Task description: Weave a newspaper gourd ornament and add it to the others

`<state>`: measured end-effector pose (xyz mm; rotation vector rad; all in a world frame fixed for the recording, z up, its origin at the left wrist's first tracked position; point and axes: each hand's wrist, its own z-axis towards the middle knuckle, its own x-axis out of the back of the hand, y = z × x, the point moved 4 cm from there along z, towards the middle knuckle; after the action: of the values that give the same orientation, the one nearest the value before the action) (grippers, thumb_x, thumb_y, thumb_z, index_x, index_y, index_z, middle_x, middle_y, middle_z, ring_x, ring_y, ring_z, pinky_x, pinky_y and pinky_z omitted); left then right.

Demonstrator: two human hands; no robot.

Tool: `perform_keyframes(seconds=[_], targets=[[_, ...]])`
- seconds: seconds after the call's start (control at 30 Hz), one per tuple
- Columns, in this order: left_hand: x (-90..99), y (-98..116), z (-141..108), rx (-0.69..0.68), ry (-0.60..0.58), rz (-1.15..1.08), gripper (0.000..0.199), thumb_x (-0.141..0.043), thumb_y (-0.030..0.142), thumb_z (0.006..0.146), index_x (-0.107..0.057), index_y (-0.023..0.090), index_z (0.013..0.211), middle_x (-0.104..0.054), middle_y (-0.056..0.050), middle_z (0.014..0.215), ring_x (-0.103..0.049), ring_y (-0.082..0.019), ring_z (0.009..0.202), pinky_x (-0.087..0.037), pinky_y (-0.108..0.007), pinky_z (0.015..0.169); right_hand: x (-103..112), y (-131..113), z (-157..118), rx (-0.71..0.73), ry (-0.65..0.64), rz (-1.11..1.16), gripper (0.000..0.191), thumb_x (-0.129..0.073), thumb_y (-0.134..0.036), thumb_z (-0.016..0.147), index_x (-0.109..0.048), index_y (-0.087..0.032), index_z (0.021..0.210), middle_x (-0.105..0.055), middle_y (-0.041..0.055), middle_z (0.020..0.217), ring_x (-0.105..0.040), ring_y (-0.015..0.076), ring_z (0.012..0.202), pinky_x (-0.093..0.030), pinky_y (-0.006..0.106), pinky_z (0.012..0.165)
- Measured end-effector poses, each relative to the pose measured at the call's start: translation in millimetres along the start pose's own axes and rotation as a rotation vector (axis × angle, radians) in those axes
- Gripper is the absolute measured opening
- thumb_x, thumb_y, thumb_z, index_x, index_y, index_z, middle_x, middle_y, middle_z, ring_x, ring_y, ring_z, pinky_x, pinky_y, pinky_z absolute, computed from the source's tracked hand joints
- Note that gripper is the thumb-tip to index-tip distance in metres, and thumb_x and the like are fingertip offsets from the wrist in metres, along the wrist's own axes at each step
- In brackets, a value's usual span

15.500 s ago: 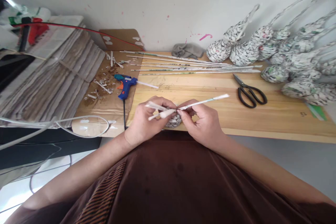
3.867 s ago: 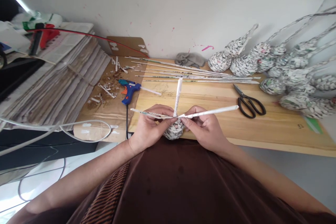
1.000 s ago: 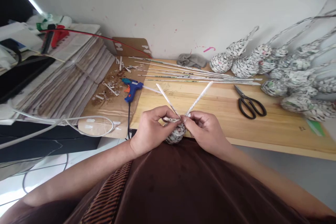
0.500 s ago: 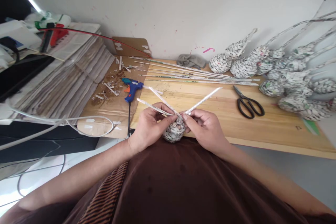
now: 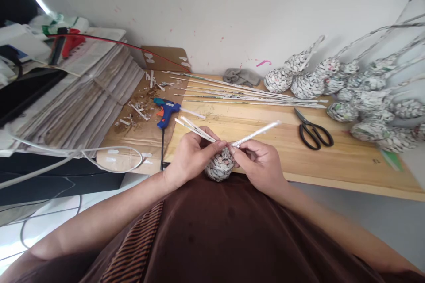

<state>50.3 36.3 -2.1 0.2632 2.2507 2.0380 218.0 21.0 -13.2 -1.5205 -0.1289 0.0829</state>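
A small round weave of rolled newspaper (image 5: 219,167) rests against the brown shirt at the table's front edge. My left hand (image 5: 192,157) is closed at its upper left, thumb pressed on the top, with two paper strips (image 5: 195,129) pointing up and left from the fingers. On the other side, my right hand (image 5: 260,161) pinches the base of another paper strip (image 5: 257,133), which slants up to the right. Both hands almost meet at the top of the weave. The fingers' undersides are hidden.
Behind the hands lie long paper sticks (image 5: 232,96) and a grey cloth (image 5: 242,77). Black scissors (image 5: 314,132) and several woven gourd shapes (image 5: 308,85) are to the right. A blue glue gun (image 5: 168,112) and stacked newspapers (image 5: 109,75) stand left.
The two left strips have come together, one swinging down and left under my left hand. The right strip has tilted slightly lower, and my left thumb has moved over the top of the weave.
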Motion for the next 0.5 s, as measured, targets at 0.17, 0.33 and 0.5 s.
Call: perform_keyframes(seconds=[0.17,0.33,0.5], targets=[[2.7,-1.1,-0.1,-0.048,0.023,0.182,0.022,-0.068,0.037,0.088,-0.061,0.017,0.080,-0.065,-0.002,0.070,-0.061,-0.015,0.064,-0.051,-0.027,0.059,1.7,-5.7,-3.8,0.143,0.002,-0.048,0.010,-0.071,-0.019,0.088,-0.079,-0.022,0.092,-0.079,0.0040,0.091,-0.074,0.0166,0.082,-0.061,0.026,0.074],[1.8,-1.7,-3.4,-0.055,0.076,0.117,0.019,-0.067,0.032,0.090,-0.055,0.020,0.082,-0.064,0.000,0.066,-0.060,-0.015,0.061,-0.051,-0.027,0.058,5.0,-5.6,-3.8,0.169,0.016,-0.066,0.005,-0.072,-0.020,0.087,-0.076,-0.020,0.091,-0.077,0.0040,0.087,-0.072,0.0153,0.075,-0.060,0.025,0.069],[0.0,3.8,-4.7,-0.108,0.024,0.087,0.018,-0.072,0.029,0.085,-0.057,0.019,0.081,-0.067,-0.001,0.074,-0.062,-0.014,0.065,-0.052,-0.025,0.062,3.9,0.5,-0.3,0.069,-0.012,0.035,0.006,-0.072,-0.024,0.088,-0.071,-0.019,0.087,-0.072,0.0029,0.078,-0.069,0.0150,0.069,-0.058,0.025,0.063]])
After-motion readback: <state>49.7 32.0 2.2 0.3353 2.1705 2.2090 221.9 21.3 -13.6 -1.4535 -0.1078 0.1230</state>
